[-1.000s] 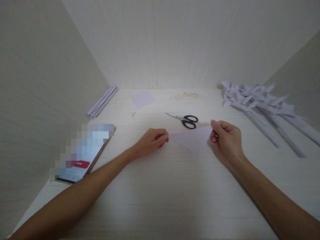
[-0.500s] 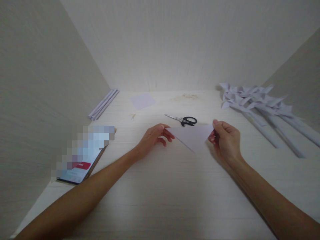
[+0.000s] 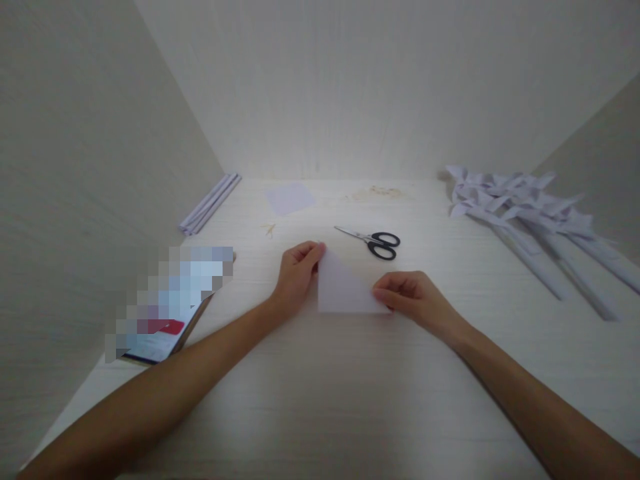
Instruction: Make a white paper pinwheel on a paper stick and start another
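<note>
Two hands share one folded paper triangle (image 3: 343, 290), which lies flat on the pale table (image 3: 320, 400) between them. My left hand (image 3: 296, 273) pinches the top corner, fingers curled narrow around the upright left edge. My right hand (image 3: 413, 300) presses fingertips down on the lower right corner, fingers drawn together rather than spread. So the sheet sits directly between the hands, touching both. Its slanted long edge runs from the upper left, at my left fingertips, down to the lower right, under my right ones. Neither hand is clearly nearer; each owns one end of that edge.

Just beyond the paper lie black-handled scissors (image 3: 373, 241), blades pointing left, apart from the sheet. A square sheet (image 3: 290, 198) rests farther back, near some small scraps (image 3: 269, 229). Rolled paper tubes (image 3: 210, 203) lean along the left wall, and a heap of finished paper pinwheels (image 3: 525, 207) fills the right side. A blurred booklet (image 3: 170, 313) sits by my left forearm. Plain pale walls box in the surface on three sides.
</note>
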Demonstrator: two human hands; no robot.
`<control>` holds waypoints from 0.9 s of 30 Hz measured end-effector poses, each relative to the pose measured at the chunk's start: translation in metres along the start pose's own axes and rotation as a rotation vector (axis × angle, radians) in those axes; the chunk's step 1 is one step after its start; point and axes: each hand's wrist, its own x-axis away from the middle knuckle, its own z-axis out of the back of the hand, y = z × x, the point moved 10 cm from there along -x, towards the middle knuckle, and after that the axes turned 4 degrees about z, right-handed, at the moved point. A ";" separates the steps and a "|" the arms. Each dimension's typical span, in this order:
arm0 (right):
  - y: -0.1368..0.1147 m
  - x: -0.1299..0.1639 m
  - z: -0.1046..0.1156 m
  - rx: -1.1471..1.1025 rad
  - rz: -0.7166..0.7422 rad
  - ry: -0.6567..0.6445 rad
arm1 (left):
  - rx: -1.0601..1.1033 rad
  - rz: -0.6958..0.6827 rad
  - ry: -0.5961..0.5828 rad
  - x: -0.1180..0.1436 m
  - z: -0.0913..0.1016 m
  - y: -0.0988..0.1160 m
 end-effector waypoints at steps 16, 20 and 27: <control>-0.011 0.006 -0.026 -0.034 0.053 0.001 | -0.205 0.042 -0.140 0.022 -0.030 -0.008; -0.005 0.005 -0.023 -0.027 0.024 0.010 | -0.081 -0.016 0.094 0.008 0.001 0.002; -0.004 0.005 -0.014 -0.072 0.062 0.064 | 0.048 -0.050 0.248 -0.003 0.029 0.008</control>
